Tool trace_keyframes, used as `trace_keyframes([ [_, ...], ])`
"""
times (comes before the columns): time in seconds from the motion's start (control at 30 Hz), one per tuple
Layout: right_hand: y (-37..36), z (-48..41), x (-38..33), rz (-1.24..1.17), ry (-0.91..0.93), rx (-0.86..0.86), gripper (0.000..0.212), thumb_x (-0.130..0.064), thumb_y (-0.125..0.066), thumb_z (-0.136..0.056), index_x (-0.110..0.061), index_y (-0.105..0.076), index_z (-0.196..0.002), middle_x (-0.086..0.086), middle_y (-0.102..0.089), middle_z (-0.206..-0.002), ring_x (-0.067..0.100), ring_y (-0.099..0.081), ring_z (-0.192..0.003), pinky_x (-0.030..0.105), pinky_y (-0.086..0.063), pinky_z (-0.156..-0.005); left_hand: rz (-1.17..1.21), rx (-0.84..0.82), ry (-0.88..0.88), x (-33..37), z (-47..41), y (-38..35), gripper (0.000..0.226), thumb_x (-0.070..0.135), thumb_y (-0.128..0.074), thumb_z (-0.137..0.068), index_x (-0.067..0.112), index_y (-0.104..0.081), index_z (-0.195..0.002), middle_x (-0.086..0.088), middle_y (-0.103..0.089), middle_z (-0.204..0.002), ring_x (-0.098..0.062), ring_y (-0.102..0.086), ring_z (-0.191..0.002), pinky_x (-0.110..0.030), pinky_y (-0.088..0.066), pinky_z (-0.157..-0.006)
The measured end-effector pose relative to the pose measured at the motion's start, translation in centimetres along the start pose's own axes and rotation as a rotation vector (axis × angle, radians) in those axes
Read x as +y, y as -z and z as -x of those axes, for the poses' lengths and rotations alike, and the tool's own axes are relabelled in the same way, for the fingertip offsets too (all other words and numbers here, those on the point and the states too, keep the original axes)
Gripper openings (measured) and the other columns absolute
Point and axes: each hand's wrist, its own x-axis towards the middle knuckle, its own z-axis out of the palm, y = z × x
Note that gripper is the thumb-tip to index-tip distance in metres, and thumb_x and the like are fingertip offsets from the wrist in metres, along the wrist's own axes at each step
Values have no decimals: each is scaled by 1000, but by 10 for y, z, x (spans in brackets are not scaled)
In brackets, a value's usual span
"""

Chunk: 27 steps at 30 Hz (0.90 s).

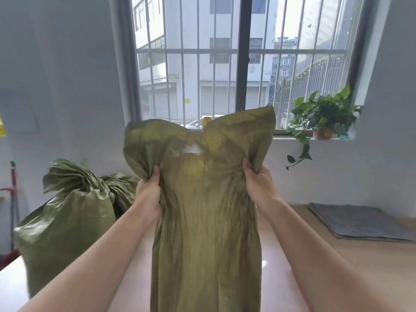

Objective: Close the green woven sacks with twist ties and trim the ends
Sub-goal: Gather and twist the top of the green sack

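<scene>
Green sack (206, 210): hanging upright over the surface (337, 262), left hand (147, 197) and right hand (261, 185) clenching its neck — gathering step (no tie visible); next, bunching tighter.

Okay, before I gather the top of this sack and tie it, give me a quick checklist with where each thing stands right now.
1. Left hand gripping the held sack: ok, bunched fabric in its fist.
2. Right hand gripping the opposite side: ok.
3. Mouth gathered into one neck: not ok, top edge is spread wide between the hands.
4. Twist tie within reach: cannot tell, none visible.
5. Cutter for trimming: cannot tell, none visible.
6. Room beside the gathered sack at left: ok, the table shows bare surface.
</scene>
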Motion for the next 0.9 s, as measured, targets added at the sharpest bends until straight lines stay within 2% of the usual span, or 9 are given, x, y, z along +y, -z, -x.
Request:
trace_keyframes([
  [0.07,-3,0,-1,-28,-24,-27,21,-47,-49,-106,-30,-61,-109,-13,-70,-103,15,-68,-102,36,-54,-96,16,-36,25,0,4,-4,64,61,-67,-90,17,-60,-135,-3,-73,-127,-25,-69,-115,-49,-52,-106],
  [0.1,-4,1,-1,-55,-34,-40,20,-46,-49,-107,-30,-60,-107,-13,-69,-102,13,-67,-100,34,-54,-94,10,-68,29,1,7,-7,64,60,-69,-88,16,-60,-134,-2,-74,-124,-23,-70,-114,-46,-53,-104],
  [0.2,-6,3,0,-116,-66,-69,18,-43,-49,-108,-35,-60,-97,-13,-70,-104,8,-67,-95,29,-53,-86,-47,-193,53,-1,13,-9,51,34,-82,-84,13,-63,-127,-4,-77,-118,-20,-74,-109,-37,-55,-95],
  [0.27,-6,3,2,-153,-80,-81,13,-39,-50,-108,-34,-60,-101,-12,-71,-103,8,-69,-94,25,-54,-79,-47,-230,70,-3,15,-9,44,14,-80,-86,6,-64,-127,-11,-77,-117,-23,-75,-107,-36,-57,-90],
  [0.43,-5,1,8,-211,-78,-59,15,-17,-56,-107,-28,-66,-104,-5,-77,-100,13,-74,-91,27,-57,-75,-40,-203,90,-8,11,-14,31,8,-64,-97,4,-67,-128,-13,-78,-115,-22,-76,-101,-29,-62,-71],
  [0.6,-4,0,10,-247,-89,-38,18,-10,-60,-104,-21,-70,-114,-1,-80,-98,18,-77,-88,30,-59,-70,-85,-221,69,-10,16,-19,30,14,-62,-102,5,-64,-130,-11,-77,-118,-22,-74,-107,-36,-57,-86],
  [0.7,-6,-1,11,-249,-82,-1,19,-7,-60,-103,-23,-70,-104,1,-78,-102,22,-74,-95,34,-58,-80,-136,-231,47,-12,15,-22,37,24,-61,-104,7,-61,-137,-7,-75,-122,-22,-71,-112,-39,-54,-98],
  [0.77,-8,0,11,-232,-64,16,21,-6,-59,-103,-23,-70,-98,-1,-77,-99,23,-72,-96,33,-57,-80,-200,-253,44,-13,16,-25,43,32,-60,-104,9,-58,-140,-5,-73,-125,-22,-68,-116,-41,-51,-106],
  [0.9,-8,3,10,-158,-27,0,22,-13,-56,-105,-29,-70,-98,-8,-79,-93,15,-73,-91,27,-56,-73,-214,-260,33,-13,19,-30,52,44,-59,-102,16,-53,-145,1,-70,-129,-20,-66,-118,-41,-50,-106],
])
